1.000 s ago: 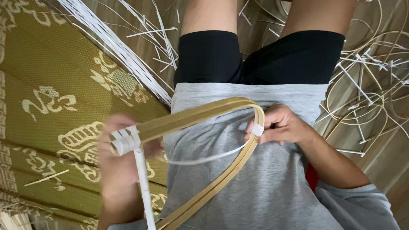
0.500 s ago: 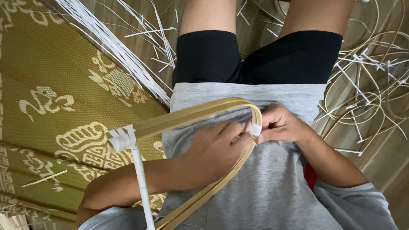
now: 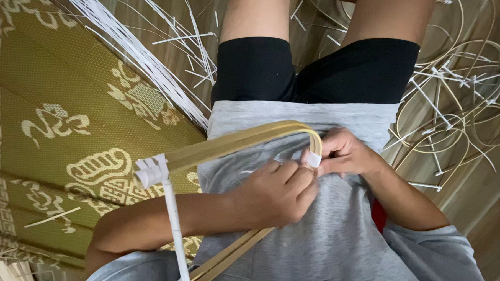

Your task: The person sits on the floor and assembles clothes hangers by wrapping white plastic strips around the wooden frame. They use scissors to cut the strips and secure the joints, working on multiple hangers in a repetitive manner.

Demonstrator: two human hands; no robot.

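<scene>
- One green and gold woven mat [image 3: 66,102] is lying over the left part of the floor, with a single bundle of thin white strips [image 3: 142,55] running across its upper right edge.
- One bent bamboo frame [image 3: 233,146], made of several flat strips laid together, is resting across the person's lap, over the grey shirt [image 3: 331,248].
- Two white bindings are showing on the frame: one wrapping [image 3: 151,171] at its left end, where one white strip is hanging down, and one small white band [image 3: 315,159] at the bend on the right.
- The left hand [image 3: 277,192] is lying over the frame, its fingers curled together and touching the bend beside the small band.
- The right hand [image 3: 347,152] is pinching the small band, thumb and fingers pressed together on it.
- Several loose cane hoops [image 3: 459,94] are lying on the floor at the right edge.
</scene>
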